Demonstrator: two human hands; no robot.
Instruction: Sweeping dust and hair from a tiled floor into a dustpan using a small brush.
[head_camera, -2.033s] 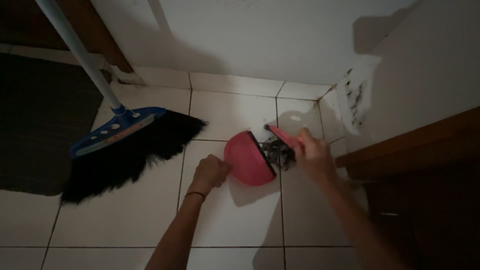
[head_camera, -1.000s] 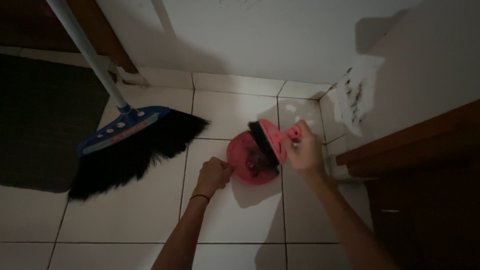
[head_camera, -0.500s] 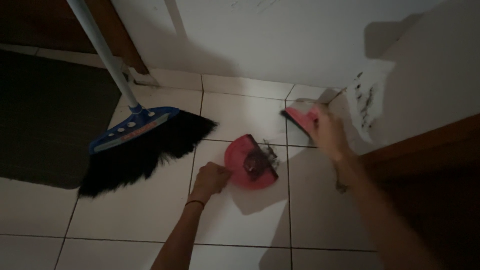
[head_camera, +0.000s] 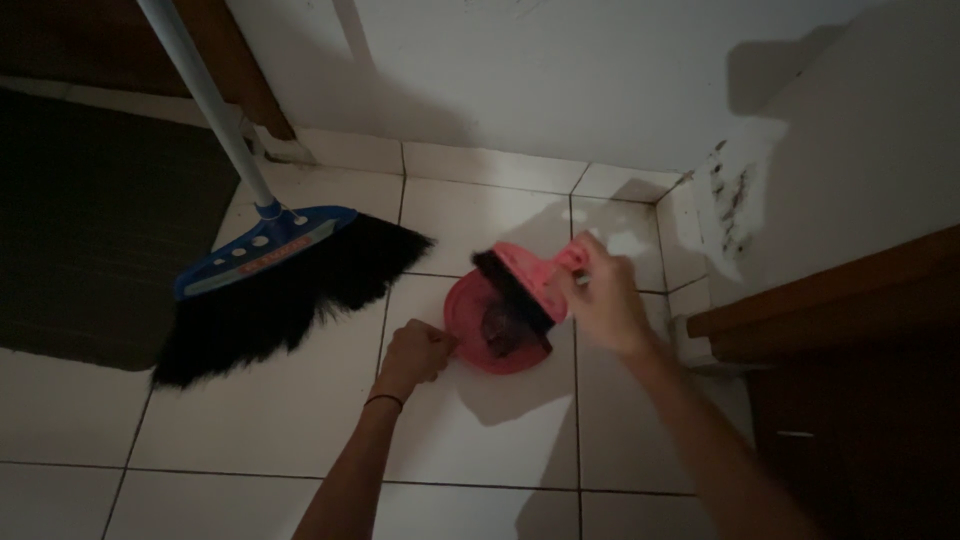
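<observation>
1. Tiled floor (head_camera: 250, 420) – white tiles, dim light; carries everything below. Dark mat (head_camera: 80, 230) along its left edge.
2. Wall (head_camera: 560, 80) – white, far edge of floor; stained patch at the far right corner.
3. Wooden cabinet (head_camera: 850, 300) – dark, right edge of floor.
4. Broom (head_camera: 290, 280) – blue head, black bristles, pale pole leaning up-left; bristles on floor, left of dustpan, untouched.
5. Dustpan (head_camera: 485, 330) – pink, near the far right corner of floor, tilted, dark debris inside.
6. Hand brush (head_camera: 525, 280) – pink back, black bristles, over dustpan's mouth.
7. Right hand (head_camera: 605, 300) – closed round brush handle.
8. Left hand (head_camera: 415, 352) – fisted on dustpan's near-left rim; hands apart, one each side of pan.

Handling note (judgement): keep pan lip pressed flat to tile, short strokes w/ brush into pan, pan tipped back so debris stays in.
</observation>
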